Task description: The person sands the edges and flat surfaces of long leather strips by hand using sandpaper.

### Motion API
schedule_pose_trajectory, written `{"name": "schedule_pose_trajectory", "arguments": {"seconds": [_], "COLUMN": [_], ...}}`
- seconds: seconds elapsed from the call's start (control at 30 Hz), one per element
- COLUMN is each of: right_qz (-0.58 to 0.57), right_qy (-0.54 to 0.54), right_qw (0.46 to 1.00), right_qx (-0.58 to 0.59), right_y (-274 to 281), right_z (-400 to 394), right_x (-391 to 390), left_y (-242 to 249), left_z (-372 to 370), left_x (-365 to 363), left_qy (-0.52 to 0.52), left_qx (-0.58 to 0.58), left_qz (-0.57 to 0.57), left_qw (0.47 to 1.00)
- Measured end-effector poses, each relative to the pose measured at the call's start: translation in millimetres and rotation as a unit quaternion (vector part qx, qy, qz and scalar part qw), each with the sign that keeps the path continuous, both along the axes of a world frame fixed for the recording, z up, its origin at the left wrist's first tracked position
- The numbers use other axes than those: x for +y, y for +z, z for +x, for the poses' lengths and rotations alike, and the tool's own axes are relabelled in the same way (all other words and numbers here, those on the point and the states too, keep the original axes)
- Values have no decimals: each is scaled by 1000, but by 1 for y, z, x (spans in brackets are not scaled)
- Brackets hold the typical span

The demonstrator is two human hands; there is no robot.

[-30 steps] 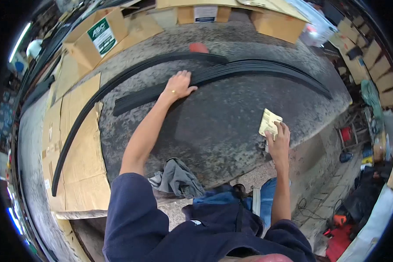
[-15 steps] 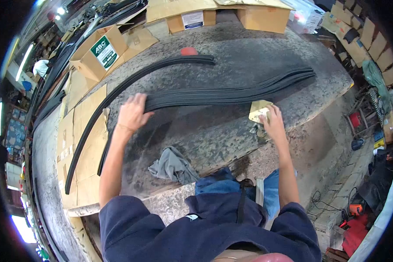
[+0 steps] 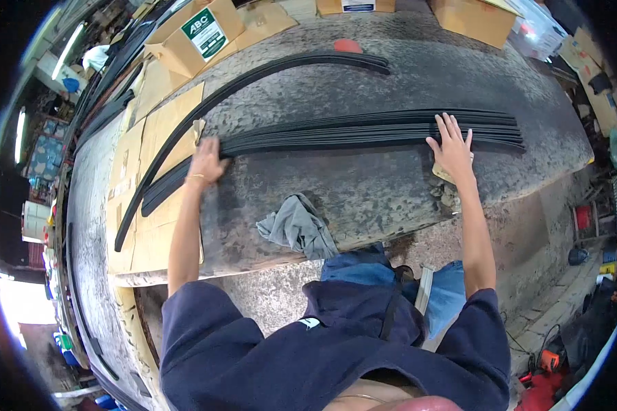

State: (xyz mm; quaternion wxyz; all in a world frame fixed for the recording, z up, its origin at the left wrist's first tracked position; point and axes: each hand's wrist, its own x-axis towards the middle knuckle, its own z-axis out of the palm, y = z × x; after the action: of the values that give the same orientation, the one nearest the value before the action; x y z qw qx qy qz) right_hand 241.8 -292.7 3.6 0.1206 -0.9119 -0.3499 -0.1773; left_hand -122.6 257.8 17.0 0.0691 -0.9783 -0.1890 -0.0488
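Note:
A bundle of long black strips [image 3: 336, 130] lies across the dark, worn table [image 3: 377, 185], its right ends slightly fanned. My right hand [image 3: 452, 147] rests flat on the strips near that end, fingers spread. Partly under its palm is a yellowish piece [image 3: 443, 172]. My left hand [image 3: 207, 163] is at the bundle's left part, slightly blurred, its fingers hidden or smeared. Another curved black bundle [image 3: 233, 89] arcs behind, from the cardboard sheet [image 3: 178, 113] to the table's middle. A crumpled grey cloth [image 3: 296, 226] lies nearer my body.
An open cardboard box [image 3: 178, 41] with a green-and-white label stands at the back left. More boxes [image 3: 474, 19] and a clear plastic container [image 3: 536, 31] are at the back right. A red round object [image 3: 347, 46] lies behind the curved bundle.
The view has shifted. My right hand has moved from the yellowish piece's corner onto the strips, which now lie straighter. The bundle's left end now shows beyond my left hand.

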Motion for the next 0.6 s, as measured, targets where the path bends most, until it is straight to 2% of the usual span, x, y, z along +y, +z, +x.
{"name": "schedule_pose_trajectory", "arguments": {"seconds": [0.07,0.13,0.27,0.33,0.4,0.47,0.6], "right_qz": [-16,-16,7,6,12,21,28], "right_qy": [45,107,143,151,169,172,170], "right_qw": [999,994,989,988,985,985,985], "right_qx": [0,-22,-29,-29,-18,-1,-27], "right_y": [0,-9,-12,-10,-6,-4,-8], "right_z": [-12,-27,-47,-48,-45,-45,-45], "right_x": [26,51,80,80,72,69,70], "left_y": [-5,-3,-3,-13,-17,-15,-12], "left_z": [19,49,102,117,118,112,103], "left_x": [-59,-104,-172,-186,-189,-185,-190], "left_qy": [36,27,-79,-118,-100,-131,-116], "left_qx": [-33,-48,-68,-104,-107,-120,-122], "left_qz": [11,-8,-20,-27,-10,-3,-2], "left_qw": [999,998,994,987,989,984,986]}}
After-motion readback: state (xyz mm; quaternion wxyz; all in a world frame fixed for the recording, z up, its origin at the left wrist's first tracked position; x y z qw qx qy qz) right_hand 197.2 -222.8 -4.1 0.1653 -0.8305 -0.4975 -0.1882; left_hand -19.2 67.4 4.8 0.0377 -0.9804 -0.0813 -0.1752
